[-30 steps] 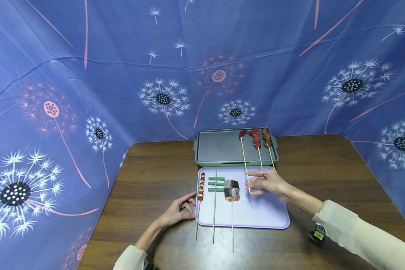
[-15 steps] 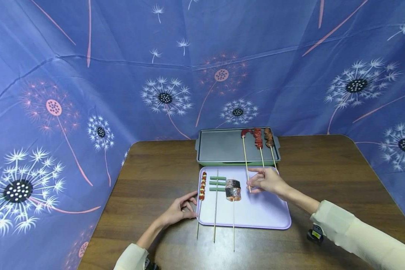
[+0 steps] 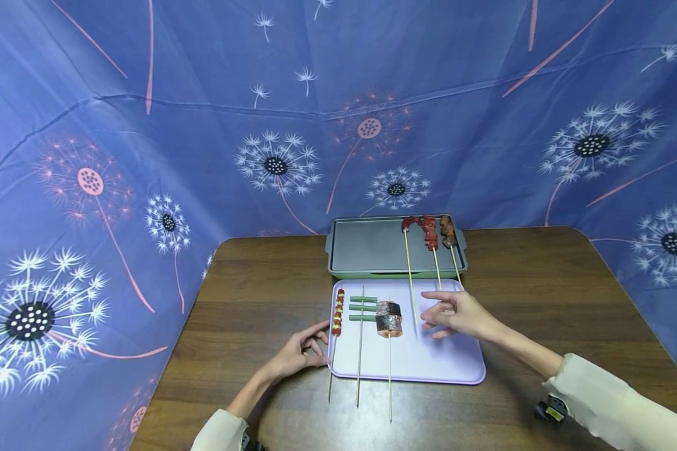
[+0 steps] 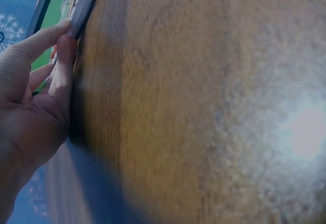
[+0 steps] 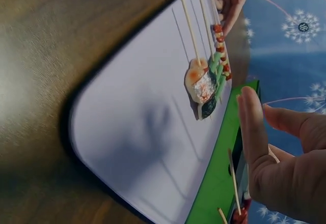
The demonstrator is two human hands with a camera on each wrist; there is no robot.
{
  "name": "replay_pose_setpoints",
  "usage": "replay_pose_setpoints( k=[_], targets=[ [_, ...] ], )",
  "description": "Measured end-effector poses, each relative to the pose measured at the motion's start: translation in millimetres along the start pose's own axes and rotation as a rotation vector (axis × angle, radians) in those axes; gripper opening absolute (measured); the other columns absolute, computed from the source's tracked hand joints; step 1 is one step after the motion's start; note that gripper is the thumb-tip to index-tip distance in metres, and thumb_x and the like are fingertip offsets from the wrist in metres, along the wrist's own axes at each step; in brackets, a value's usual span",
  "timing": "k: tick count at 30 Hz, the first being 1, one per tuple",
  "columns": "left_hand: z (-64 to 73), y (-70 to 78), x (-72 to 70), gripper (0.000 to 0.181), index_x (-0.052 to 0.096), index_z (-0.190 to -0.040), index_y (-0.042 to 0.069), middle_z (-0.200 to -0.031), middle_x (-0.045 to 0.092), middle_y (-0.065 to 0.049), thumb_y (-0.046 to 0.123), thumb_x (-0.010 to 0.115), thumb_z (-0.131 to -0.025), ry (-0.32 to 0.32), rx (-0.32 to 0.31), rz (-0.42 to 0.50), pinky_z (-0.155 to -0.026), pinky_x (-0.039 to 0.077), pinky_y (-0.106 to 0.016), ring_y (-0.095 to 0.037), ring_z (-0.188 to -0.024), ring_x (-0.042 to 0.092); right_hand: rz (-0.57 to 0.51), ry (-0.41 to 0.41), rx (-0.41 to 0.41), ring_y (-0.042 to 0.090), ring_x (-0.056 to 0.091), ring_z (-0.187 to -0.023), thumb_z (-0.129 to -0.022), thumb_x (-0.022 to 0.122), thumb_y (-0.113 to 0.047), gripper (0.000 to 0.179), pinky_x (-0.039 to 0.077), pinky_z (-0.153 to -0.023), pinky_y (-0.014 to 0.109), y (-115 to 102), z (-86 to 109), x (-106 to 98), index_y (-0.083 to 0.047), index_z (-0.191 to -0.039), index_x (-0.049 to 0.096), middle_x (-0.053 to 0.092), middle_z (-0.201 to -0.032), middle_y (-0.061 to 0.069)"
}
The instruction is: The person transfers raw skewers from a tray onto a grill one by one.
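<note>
My right hand [image 3: 457,315] hovers over the right part of the lilac tray [image 3: 446,357], fingers extended and apart, holding nothing. Just left of its fingertips is the stick end of a skewer with a curved dark-red piece [image 3: 409,223], whose food lies on the grey griddle [image 3: 367,244]. In the right wrist view, the hand [image 5: 285,158] is raised above the tray and casts a shadow on it. My left hand [image 3: 299,352] touches the tray's left edge with index finger and thumb set apart along it. The left wrist view shows those fingertips [image 4: 63,28] at the rim.
On the griddle lie a red meat skewer [image 3: 430,233] and a brown meat skewer [image 3: 447,232]. The tray bears a red-and-yellow skewer [image 3: 337,313], a green-vegetable skewer [image 3: 363,307] and a fish-like skewer [image 3: 388,318]; their sticks overhang its front edge. Patterned blue cloth [image 3: 203,62] hangs behind the wooden table [image 3: 259,269].
My right hand has let go of the curved dark-red skewer's stick and drawn back slightly to the right, its fingers spreading. The skewer stays on the griddle. My left hand has not moved.
</note>
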State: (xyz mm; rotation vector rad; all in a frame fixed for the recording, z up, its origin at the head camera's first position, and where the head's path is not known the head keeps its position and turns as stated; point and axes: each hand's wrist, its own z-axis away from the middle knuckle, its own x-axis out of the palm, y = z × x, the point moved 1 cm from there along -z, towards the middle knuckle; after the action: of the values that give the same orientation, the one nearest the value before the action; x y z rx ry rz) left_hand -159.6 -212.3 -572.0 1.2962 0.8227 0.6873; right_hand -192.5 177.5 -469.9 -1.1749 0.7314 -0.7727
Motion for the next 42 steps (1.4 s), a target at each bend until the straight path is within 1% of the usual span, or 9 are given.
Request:
replay_pose_setpoints(
  k=[6,11,16,19,25,28,32,37,42],
  targets=[
    [1.5,-0.5,0.2,0.082,0.032,-0.154,-0.011,-0.125,0.051,-0.039,-0.006,0.075,-0.085,0.004,-0.007,0.009,-0.070,0.052,-0.013,0.000,-0.082,0.063,-0.011,-0.053,-0.049,0.018,0.077,-0.090,-0.098,0.061,0.001,0.060,0.063,-0.074,0.038,1,20.3,7,0.022,-0.146,0.032,0.067,-0.112,0.039],
    [2.1,0.1,-0.7,0.082,0.033,-0.154,-0.009,-0.126,0.052,-0.038,-0.005,0.076,-0.085,0.021,-0.025,0.005,-0.070,0.051,-0.013,-0.001,-0.083,0.063,-0.078,-0.125,-0.072,0.016,0.076,-0.091,-0.099,0.061,0.000,0.060,0.063,-0.075,0.036,12,33.7,26,0.025,-0.143,0.030,0.068,-0.111,0.036],
    [1.3,1.0,-1.3,0.082,0.033,-0.154,-0.009,-0.126,0.053,-0.037,-0.005,0.076,-0.085,0.021,-0.029,-0.006,-0.071,0.051,-0.013,-0.001,-0.082,0.063,-0.195,-0.152,-0.023,0.021,0.077,-0.091,-0.098,0.064,-0.004,0.069,0.063,-0.078,0.036,34,45.3,52,0.025,-0.146,0.023,0.070,-0.110,0.030],
    [0.5,1.1,-1.8,0.081,0.033,-0.154,-0.010,-0.125,0.053,-0.038,-0.006,0.076,-0.085,0.017,-0.019,-0.007,-0.071,0.051,-0.013,-0.001,-0.082,0.063,-0.267,-0.159,0.001,0.020,0.076,-0.092,-0.097,0.066,-0.004,0.073,0.063,-0.079,0.037,48,48.9,67,0.025,-0.146,0.020,0.072,-0.109,0.025],
    [0.1,1.0,-2.1,0.082,0.032,-0.154,-0.009,-0.126,0.052,-0.038,-0.006,0.075,-0.085,0.011,-0.028,0.000,-0.071,0.052,-0.013,-0.001,-0.082,0.063,-0.338,-0.180,0.038,0.017,0.075,-0.093,-0.097,0.064,-0.002,0.066,0.063,-0.079,0.035,70,52.4,90,0.026,-0.143,0.025,0.072,-0.107,0.014],
    [0.2,0.7,-2.0,0.082,0.033,-0.154,-0.009,-0.126,0.053,-0.037,-0.006,0.075,-0.085,0.012,-0.036,-0.002,-0.071,0.052,-0.013,0.000,-0.083,0.064,-0.352,-0.189,0.061,0.017,0.075,-0.093,-0.098,0.062,-0.001,0.063,0.063,-0.077,0.033,77,53.3,99,0.025,-0.143,0.027,0.071,-0.107,0.013],
    [0.1,0.0,-2.1,0.082,0.033,-0.154,-0.009,-0.125,0.053,-0.037,-0.005,0.076,-0.084,0.015,-0.034,-0.008,-0.070,0.051,-0.013,0.000,-0.082,0.064,-0.381,-0.170,0.073,0.018,0.075,-0.093,-0.097,0.063,0.000,0.064,0.063,-0.076,0.033,81,52.4,111,0.024,-0.143,0.027,0.071,-0.108,0.013],
    [-0.4,0.6,-1.4,0.082,0.033,-0.154,-0.008,-0.125,0.054,-0.036,-0.004,0.076,-0.085,0.012,-0.041,-0.017,-0.069,0.051,-0.012,0.001,-0.082,0.064,-0.415,-0.122,0.092,0.018,0.075,-0.092,-0.094,0.068,0.000,0.066,0.064,-0.076,0.034,82,51.2,123,0.022,-0.142,0.028,0.072,-0.107,0.012],
    [-0.3,1.9,-1.3,0.082,0.033,-0.155,-0.008,-0.125,0.054,-0.036,-0.004,0.076,-0.084,0.009,-0.046,-0.017,-0.070,0.051,-0.012,0.000,-0.082,0.064,-0.452,-0.069,0.098,0.017,0.074,-0.094,-0.093,0.071,-0.001,0.070,0.063,-0.079,0.035,82,51.0,134,0.020,-0.142,0.026,0.071,-0.106,0.010]
  ],
)
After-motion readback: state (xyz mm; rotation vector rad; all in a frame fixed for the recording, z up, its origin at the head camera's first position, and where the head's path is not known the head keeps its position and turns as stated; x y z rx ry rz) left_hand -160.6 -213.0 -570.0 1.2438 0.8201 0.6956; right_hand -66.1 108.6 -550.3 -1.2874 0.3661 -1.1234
